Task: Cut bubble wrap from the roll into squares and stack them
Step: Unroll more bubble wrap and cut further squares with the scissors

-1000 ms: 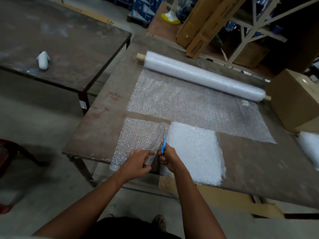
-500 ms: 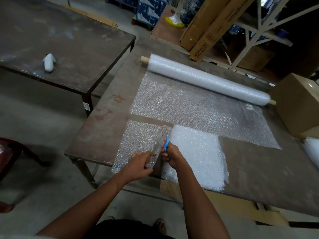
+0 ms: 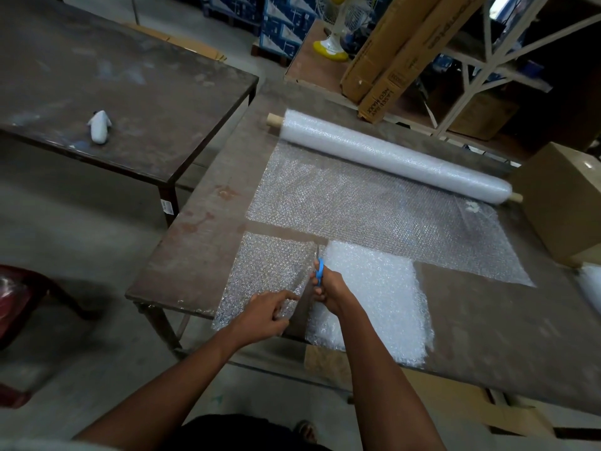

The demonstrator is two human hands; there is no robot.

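A bubble wrap roll (image 3: pixel 390 154) on a wooden core lies across the far side of the brown table (image 3: pixel 195 249), with an unrolled sheet (image 3: pixel 374 216) spread toward me. Near the front edge lies a thin cut piece (image 3: pixel 270 271) and, right of it, a white stack of squares (image 3: pixel 374 297). My right hand (image 3: pixel 330 288) grips blue-handled scissors (image 3: pixel 319 266), whose blades point away from me at the far end of the slit between piece and stack. My left hand (image 3: pixel 265 312) pinches the thin piece's cut edge and lifts it slightly.
A second dark table (image 3: pixel 113 83) with a small white object (image 3: pixel 100 126) stands to the left. A cardboard box (image 3: pixel 562 203) sits at the right end of the work table, with more white wrap (image 3: pixel 590 288) beside it. Long cartons and shelving stand behind.
The scissors have advanced away from me along the slit to nearly the piece's far edge. My left hand keeps its hold on the cut edge. The view has shifted slightly.
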